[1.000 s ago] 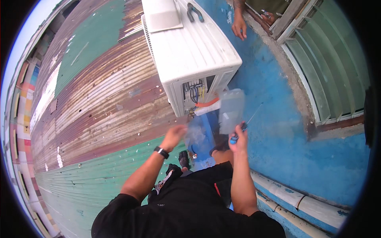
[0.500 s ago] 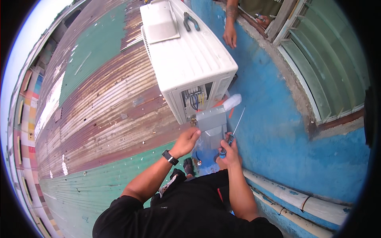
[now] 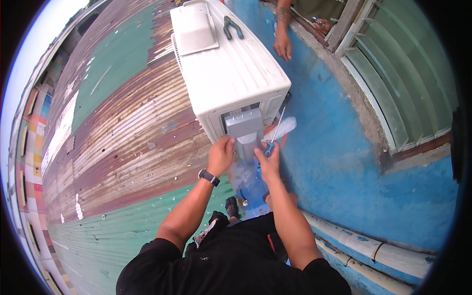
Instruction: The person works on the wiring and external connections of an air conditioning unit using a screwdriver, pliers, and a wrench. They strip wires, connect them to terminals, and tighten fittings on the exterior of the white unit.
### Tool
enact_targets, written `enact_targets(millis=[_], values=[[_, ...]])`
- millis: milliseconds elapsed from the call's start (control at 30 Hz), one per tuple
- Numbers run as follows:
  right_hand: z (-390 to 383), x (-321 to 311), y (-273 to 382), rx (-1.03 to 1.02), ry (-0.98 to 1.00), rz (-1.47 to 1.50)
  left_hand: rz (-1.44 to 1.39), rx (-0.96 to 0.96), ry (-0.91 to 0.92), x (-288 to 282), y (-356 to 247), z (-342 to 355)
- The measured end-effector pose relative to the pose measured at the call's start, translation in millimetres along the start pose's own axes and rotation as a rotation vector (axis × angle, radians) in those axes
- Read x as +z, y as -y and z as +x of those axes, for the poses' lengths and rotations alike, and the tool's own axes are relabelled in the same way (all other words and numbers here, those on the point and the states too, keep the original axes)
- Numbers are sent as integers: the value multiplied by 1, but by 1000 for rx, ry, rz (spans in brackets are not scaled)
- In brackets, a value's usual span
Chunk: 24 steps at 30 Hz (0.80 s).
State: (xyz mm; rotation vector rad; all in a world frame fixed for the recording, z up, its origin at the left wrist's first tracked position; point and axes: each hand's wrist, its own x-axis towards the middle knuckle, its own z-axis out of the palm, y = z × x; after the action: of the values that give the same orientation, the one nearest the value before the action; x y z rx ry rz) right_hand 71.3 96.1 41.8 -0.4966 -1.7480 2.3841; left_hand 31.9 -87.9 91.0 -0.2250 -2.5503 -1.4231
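A grey cover panel (image 3: 245, 124) is up against the wiring opening at the near end of a white outdoor air-conditioner unit (image 3: 236, 73). My left hand (image 3: 221, 153) pinches the panel's left edge. My right hand (image 3: 269, 164) is closed around a screwdriver (image 3: 280, 122) with a blue handle, its long shaft pointing up and away. The right fingers also rest at the panel's right edge. Most of the wiring is hidden behind the panel. Pliers (image 3: 233, 28) with dark and blue grips lie on top of the unit.
A white-wrapped pipe (image 3: 286, 128) runs beside the blue wall (image 3: 334, 132). Another person's hand (image 3: 282, 45) hangs down at the window ledge. Louvred window panes (image 3: 403, 73) stand at right, pipes (image 3: 354, 236) below. Corrugated roofing (image 3: 132, 123) spreads to the left.
Both hands have moved up and away, bringing the panel from below the opening to in front of it. The wires visible before are now mostly covered. The screwdriver has moved along with my right hand.
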Motion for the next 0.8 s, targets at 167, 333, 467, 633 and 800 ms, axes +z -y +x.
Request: enact_targets(millis=[167, 333, 467, 633, 800], values=[[29, 15, -8, -55, 5, 119, 34, 120, -142, 9, 5, 12], [35, 21, -22, -131, 35, 141, 129, -41, -82, 4, 7, 15], [24, 16, -33, -103, -32, 92, 170, 60, -65, 13, 28, 6], [37, 25, -35, -303, -10, 20, -2, 110, -200, 18, 38, -2], [48, 56, -30, -290, -59, 229, 117, 45, -242, 9, 53, 9]])
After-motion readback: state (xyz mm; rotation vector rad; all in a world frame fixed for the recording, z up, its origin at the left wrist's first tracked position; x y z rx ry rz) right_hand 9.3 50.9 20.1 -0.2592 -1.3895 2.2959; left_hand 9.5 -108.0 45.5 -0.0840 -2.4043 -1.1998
